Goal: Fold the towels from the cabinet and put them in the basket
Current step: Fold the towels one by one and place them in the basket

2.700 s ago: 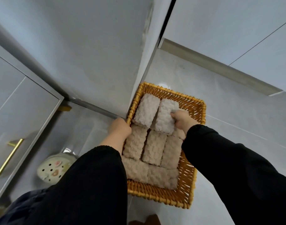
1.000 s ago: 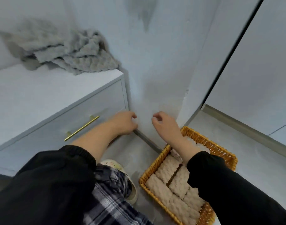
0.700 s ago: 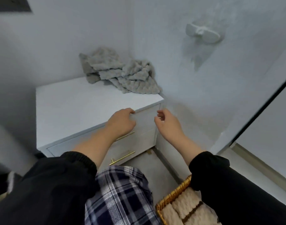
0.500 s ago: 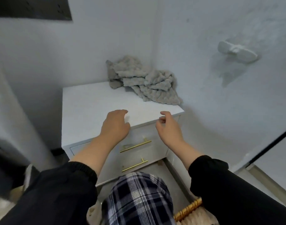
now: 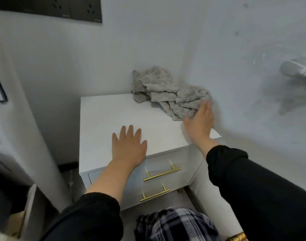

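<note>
Right hand moved to towels, left hand on cabinet, sockets above

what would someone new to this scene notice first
The crumpled grey towels heaped in the back right corner of the white cabinet top, against the wall, draw the eye first. The right hand, fingers straight, reaches their near edge, while the left hand lies flat on the cabinet top near its front. Below, two gold bar handles stand out on the drawer fronts.
</note>
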{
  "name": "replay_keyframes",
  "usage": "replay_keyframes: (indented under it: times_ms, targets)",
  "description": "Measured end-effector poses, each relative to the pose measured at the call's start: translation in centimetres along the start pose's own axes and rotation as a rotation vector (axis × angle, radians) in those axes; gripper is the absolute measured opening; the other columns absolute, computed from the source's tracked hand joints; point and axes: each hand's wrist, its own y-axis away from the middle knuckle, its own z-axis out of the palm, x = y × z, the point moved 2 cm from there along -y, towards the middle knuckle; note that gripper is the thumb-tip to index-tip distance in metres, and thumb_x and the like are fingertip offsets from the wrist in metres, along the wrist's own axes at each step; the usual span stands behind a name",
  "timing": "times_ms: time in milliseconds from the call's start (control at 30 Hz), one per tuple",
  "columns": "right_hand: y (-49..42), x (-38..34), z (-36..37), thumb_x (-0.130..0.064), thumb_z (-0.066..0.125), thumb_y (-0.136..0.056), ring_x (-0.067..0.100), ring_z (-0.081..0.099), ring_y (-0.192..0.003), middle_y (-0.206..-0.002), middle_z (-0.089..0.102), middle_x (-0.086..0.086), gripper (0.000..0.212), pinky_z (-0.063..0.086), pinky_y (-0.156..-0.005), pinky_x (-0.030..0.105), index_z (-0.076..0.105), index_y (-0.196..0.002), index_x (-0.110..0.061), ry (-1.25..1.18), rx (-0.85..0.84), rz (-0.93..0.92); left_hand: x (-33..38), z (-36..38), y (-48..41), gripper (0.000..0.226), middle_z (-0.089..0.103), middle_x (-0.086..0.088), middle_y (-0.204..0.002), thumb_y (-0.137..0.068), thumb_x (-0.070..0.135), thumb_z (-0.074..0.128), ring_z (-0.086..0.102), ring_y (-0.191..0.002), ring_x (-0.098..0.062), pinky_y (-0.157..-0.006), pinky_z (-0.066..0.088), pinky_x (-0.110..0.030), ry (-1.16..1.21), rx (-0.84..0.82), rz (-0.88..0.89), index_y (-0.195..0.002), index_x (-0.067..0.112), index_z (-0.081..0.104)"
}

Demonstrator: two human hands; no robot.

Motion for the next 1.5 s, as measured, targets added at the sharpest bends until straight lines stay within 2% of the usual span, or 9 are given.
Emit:
replay_keyframes:
  times_ms: [233, 400, 500, 633, 833, 1067, 1167, 1367, 1500]
  targets:
    - [-5.0, 1.2, 0.5, -0.048, 0.060, -0.084, 0.033, -0.004, -0.146, -0.159, -0.007, 0.013, 0.086, 0.004, -0.117, 0.054, 0.012, -0.152, -0.026, 0.250, -0.174, -0.066, 0.6, 0.4, -0.6, 0.056, -0.005, -0.004, -0.161, -0.100, 0.043, 0.013, -0.009, -0.147, -0.027, -0.117, 0.003, -0.052, 0.019, 0.003, -0.042, -0.152, 0.025, 0.005]
    - [-7.3, 0.2, 0.5, -0.039, 0.059, -0.087, 0.032, 0.010, -0.145, -0.158, 0.011, 0.015, 0.038, 0.010, -0.116, 0.050, 0.058, -0.115, -0.015, 0.200, -0.120, -0.031, 0.7, 0.3, -0.7, 0.056, -0.003, -0.004, -0.161, -0.099, 0.042, 0.015, -0.008, -0.147, -0.028, -0.116, 0.003, -0.053, 0.031, 0.009, -0.050, -0.152, 0.024, 0.007]
    - [-7.8, -1.6, -0.9, -0.020, 0.052, -0.090, 0.032, 0.030, -0.135, -0.143, 0.040, 0.015, 0.013, 0.022, -0.111, 0.045, 0.060, -0.089, -0.010, 0.167, -0.017, -0.103, 0.6, 0.2, -0.7, 0.056, -0.002, -0.004, -0.161, -0.099, 0.043, 0.016, -0.007, -0.147, -0.028, -0.116, 0.004, -0.053, 0.037, 0.006, -0.050, -0.152, 0.024, 0.007]
    - [-7.9, -5.3, -4.8, -0.011, 0.042, -0.091, 0.020, 0.044, -0.078, -0.077, 0.044, -0.003, 0.015, 0.040, -0.072, 0.036, 0.040, -0.076, -0.012, -0.204, 0.326, -0.112, 0.6, 0.0, -0.6, 0.058, 0.000, -0.004, -0.161, -0.099, 0.043, 0.021, -0.004, -0.147, -0.027, -0.117, 0.004, -0.052, 0.072, 0.017, -0.063, -0.152, 0.023, 0.008]
    - [-6.1, -10.0, -9.2, -0.017, 0.037, -0.098, 0.007, 0.034, -0.055, -0.068, 0.038, -0.008, 0.012, 0.030, -0.046, 0.014, 0.037, -0.087, -0.012, -0.654, 0.301, 0.001, 0.3, -1.5, -0.6, 0.061, 0.005, -0.002, -0.161, -0.100, 0.038, 0.035, 0.004, -0.148, -0.019, -0.118, 0.004, -0.044, 0.424, 0.083, -0.072, -0.152, 0.022, 0.008]
    - [-1.4, -13.2, -11.6, -0.014, 0.050, -0.092, 0.004, 0.036, -0.056, -0.066, 0.040, -0.007, 0.018, 0.031, -0.050, 0.012, 0.047, -0.074, -0.015, -0.895, 0.199, 0.022, 0.2, -6.8, 1.5, 0.054, 0.031, 0.006, -0.151, -0.100, 0.029, 0.043, 0.035, -0.132, -0.007, -0.104, 0.031, -0.021, 1.218, 0.250, 0.022, -0.150, 0.023, 0.023]
    - [0.8, -13.9, -10.8, -0.017, 0.055, -0.078, 0.011, 0.039, -0.059, -0.060, 0.043, -0.007, 0.023, 0.033, -0.057, 0.026, 0.049, -0.057, -0.023, -1.094, 0.054, 0.129, -0.1, -8.6, 2.6, 0.050, 0.051, 0.007, -0.137, -0.097, 0.036, 0.049, 0.051, -0.121, -0.010, -0.100, 0.043, -0.030, 1.519, 0.189, 0.005, -0.144, 0.033, 0.032]
    - [4.4, -13.6, -8.5, -0.009, 0.054, -0.084, 0.010, 0.032, -0.056, -0.058, 0.035, -0.006, 0.030, 0.027, -0.053, 0.026, 0.039, -0.060, -0.020, -1.196, -0.121, 0.190, -2.0, -8.6, 3.6, 0.019, 0.064, -0.003, -0.076, -0.089, 0.004, 0.061, 0.061, -0.076, -0.016, -0.071, 0.049, -0.026, 1.508, 0.096, -0.028, -0.107, 0.010, 0.067]
    - [5.2, -12.8, -7.1, -0.003, 0.054, -0.082, 0.000, 0.055, -0.070, -0.061, 0.055, -0.013, 0.035, 0.035, -0.062, 0.024, 0.041, -0.052, -0.017, -1.189, -0.199, 0.136, -3.4, -7.7, 3.6, 0.020, 0.064, -0.005, -0.081, -0.094, 0.001, 0.050, 0.060, -0.079, -0.016, -0.077, 0.049, -0.031, 1.452, 0.053, -0.029, -0.079, 0.009, 0.061]
